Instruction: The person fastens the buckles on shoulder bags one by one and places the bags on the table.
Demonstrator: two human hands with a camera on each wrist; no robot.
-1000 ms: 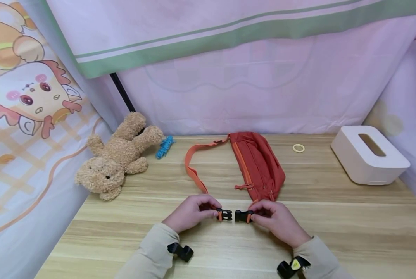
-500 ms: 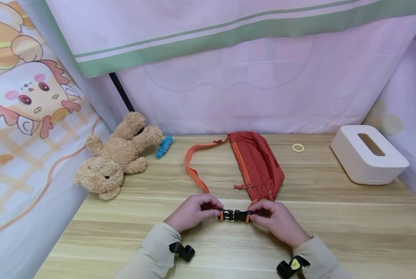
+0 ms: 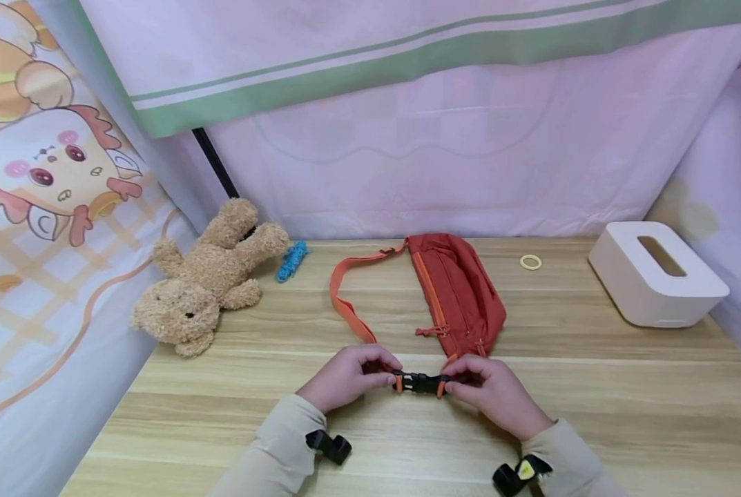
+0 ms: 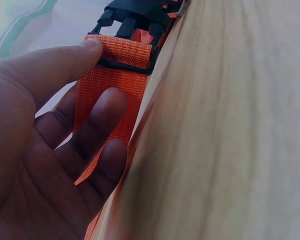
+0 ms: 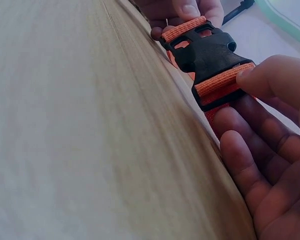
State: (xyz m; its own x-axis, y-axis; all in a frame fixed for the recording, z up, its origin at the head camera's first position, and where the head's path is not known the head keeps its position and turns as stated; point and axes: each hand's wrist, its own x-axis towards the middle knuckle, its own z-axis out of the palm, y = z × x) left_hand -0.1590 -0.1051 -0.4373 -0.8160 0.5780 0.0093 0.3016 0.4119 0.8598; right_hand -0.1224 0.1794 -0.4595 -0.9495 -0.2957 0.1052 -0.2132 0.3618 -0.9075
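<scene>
A red waist pack (image 3: 460,293) lies on the table with its orange strap (image 3: 345,307) curving to the left. At its near end the two halves of a black side-release buckle (image 3: 421,383) are joined, the prongs inside the socket. Whether they are latched I cannot tell. My left hand (image 3: 350,378) pinches the prong half (image 4: 125,30) where the orange webbing (image 4: 112,92) loops through it. The right hand (image 3: 497,397) pinches the socket half (image 5: 215,57) at its webbing end, thumb on top. Part of the webbing is hidden behind the fingers.
A tan teddy bear (image 3: 205,276) lies at the left beside a blue bundle of cord (image 3: 292,261). At the back right are a pale yellow ring (image 3: 530,262) and a white tissue box (image 3: 659,276). Printed cloth (image 3: 407,159) hangs behind the table.
My left hand has moved slightly right, bringing the prong half into the socket half; the gap between them has closed. The right hand has stayed nearly still.
</scene>
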